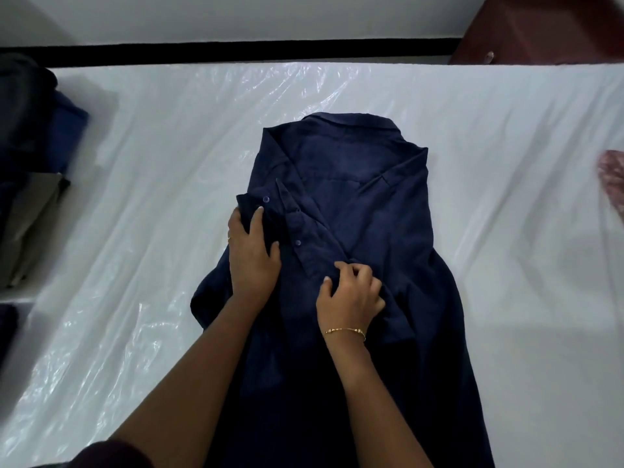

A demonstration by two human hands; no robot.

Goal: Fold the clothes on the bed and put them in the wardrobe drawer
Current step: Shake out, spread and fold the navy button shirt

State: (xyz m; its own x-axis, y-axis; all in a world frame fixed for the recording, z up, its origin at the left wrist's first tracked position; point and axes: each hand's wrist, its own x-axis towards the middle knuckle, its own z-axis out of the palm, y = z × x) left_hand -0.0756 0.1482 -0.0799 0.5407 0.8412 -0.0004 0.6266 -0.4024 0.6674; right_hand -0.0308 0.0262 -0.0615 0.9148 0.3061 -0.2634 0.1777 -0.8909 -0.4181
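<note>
A navy blue button-up shirt (pixel 364 204) lies back-up on the bed (pixel 169 163), which is covered in clear plastic over white. Its collar points away from me. One sleeve, with a buttoned cuff (pixel 266 211), is folded across the back. My left hand (pixel 253 255) grips the cuff end of that sleeve, thumb on top. My right hand (pixel 351 295) pinches the sleeve fabric lower down, near the shirt's middle. The shirt's lower part runs toward me and out of view.
At the left edge stands an open compartment with folded clothes: a blue piece (pixel 67 130), dark items (pixel 23 96) and a beige one (pixel 30 224). A dark brown wooden piece of furniture (pixel 540 28) is at the top right. A pinkish cloth (pixel 613 173) lies at the right edge.
</note>
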